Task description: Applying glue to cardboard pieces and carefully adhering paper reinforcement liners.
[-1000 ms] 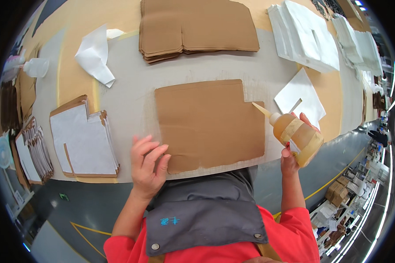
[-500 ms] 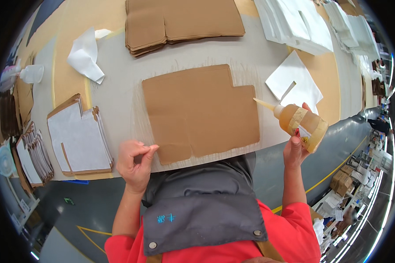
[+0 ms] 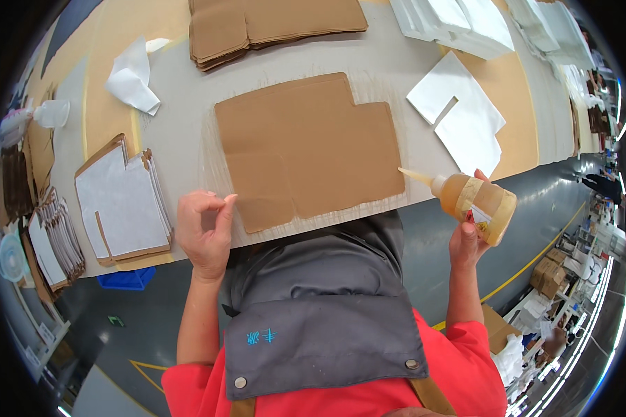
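A flat brown panel (image 3: pixel 309 153) with a notched top-right corner lies on the grey work sheet (image 3: pixel 174 132). At its left edge, the thumb and index finger of my left hand (image 3: pixel 204 229) are pinched together; whether they grip the edge or anything else I cannot make out. My right hand (image 3: pixel 466 247) is closed round a squeeze bottle of amber liquid (image 3: pixel 478 205), tilted, its long narrow nozzle pointing left at the panel's right edge. Whether the tip touches it is unclear. A white cut piece with a slot (image 3: pixel 466 125) lies just to the right.
Stacks of brown panels (image 3: pixel 278 21), white pieces (image 3: pixel 445 24) and white-faced brown pieces (image 3: pixel 115 208) sit around the table. A crumpled white sheet (image 3: pixel 129 83) and plastic cup (image 3: pixel 51 113) are at left, a blue crate (image 3: pixel 125 278) below. A distant person (image 3: pixel 602 187) stands at right.
My left hand's spread fingers have closed into a pinch at the panel's left edge. The bottle's nozzle has moved from the notch down along the right edge. The whole view has shifted.
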Demonstrator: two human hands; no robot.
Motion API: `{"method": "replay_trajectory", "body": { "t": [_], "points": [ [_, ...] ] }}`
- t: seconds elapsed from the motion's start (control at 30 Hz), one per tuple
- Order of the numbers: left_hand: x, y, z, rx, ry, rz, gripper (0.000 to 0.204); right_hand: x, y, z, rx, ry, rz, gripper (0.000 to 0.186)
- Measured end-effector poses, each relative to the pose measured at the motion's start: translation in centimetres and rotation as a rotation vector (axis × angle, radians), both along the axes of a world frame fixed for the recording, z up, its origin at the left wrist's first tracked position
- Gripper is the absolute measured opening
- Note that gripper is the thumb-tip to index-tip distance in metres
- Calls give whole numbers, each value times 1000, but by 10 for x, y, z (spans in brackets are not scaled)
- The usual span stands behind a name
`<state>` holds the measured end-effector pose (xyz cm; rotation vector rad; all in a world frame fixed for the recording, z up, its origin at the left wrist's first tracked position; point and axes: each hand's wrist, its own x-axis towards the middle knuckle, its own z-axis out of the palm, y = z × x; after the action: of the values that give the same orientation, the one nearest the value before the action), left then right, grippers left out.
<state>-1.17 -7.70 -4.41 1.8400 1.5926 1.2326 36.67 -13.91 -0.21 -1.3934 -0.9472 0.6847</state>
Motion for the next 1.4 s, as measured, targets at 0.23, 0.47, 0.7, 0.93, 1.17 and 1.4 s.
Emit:
{"method": "replay_trajectory", "body": {
  "t": [0.23,0.47,0.7,0.93,1.17,1.4],
  "points": [
    [1,0,3,16,41,6,24,3,-26,-4,13,-134,29,91],
    [1,0,2,19,61,15,24,-6,-32,-11,19,48,-76,87],
    [-1,0,0,13,65,23,23,-26,-31,-26,-9,210,-122,77],
    [0,-1,2,-7,17,30,22,-54,-25,-28,-15,300,-57,77],
    [2,-1,2,24,28,36,23,-77,-22,-26,-62,404,43,85],
    [1,1,1,19,4,36,23,-97,-15,-25,-79,422,150,77]
  ]
}}
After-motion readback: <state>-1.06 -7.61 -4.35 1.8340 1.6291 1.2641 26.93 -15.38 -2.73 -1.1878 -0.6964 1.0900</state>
